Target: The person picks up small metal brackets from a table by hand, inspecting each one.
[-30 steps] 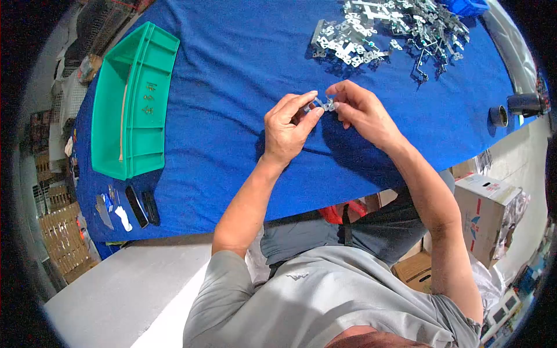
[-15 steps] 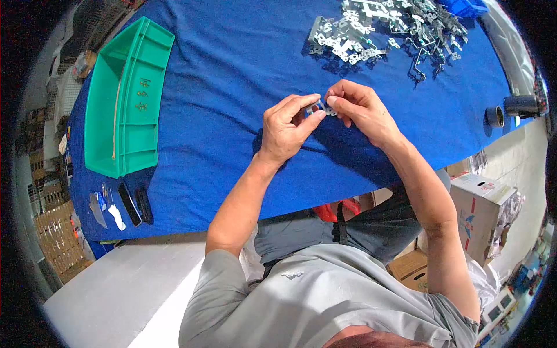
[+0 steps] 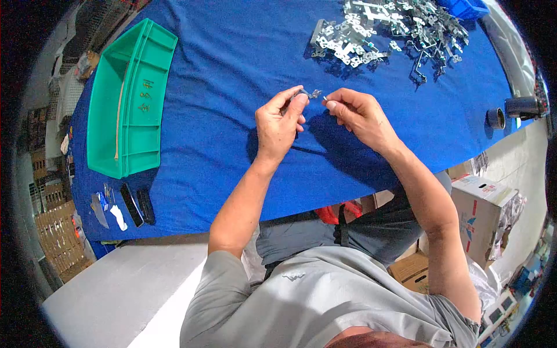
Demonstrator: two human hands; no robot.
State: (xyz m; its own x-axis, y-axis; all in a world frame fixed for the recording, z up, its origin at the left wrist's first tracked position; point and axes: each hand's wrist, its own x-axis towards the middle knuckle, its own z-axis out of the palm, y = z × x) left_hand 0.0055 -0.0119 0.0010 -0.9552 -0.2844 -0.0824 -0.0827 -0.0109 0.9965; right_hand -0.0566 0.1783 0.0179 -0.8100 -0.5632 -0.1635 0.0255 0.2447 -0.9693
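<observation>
My left hand (image 3: 278, 123) pinches a small metal clip (image 3: 308, 93) between thumb and forefinger above the blue table cloth (image 3: 232, 75). My right hand (image 3: 358, 114) is a little to the right of it, fingertips pinched together, and whether a tiny part sits between them I cannot tell. Both hands hover over the middle of the table. A heap of several shiny metal clips and brackets (image 3: 383, 29) lies at the far side, beyond my right hand.
A green plastic bin (image 3: 130, 98) with a few small parts inside stands at the left. Dark flat items and small tools (image 3: 133, 204) lie near the front left edge. A black cylinder (image 3: 522, 106) and a ring (image 3: 495, 118) rest at the right edge. Cardboard boxes (image 3: 487, 214) stand below.
My hands, joined on the metal clip before, have drawn apart. The clip stays in my left hand, and my right hand has pulled slightly to the right.
</observation>
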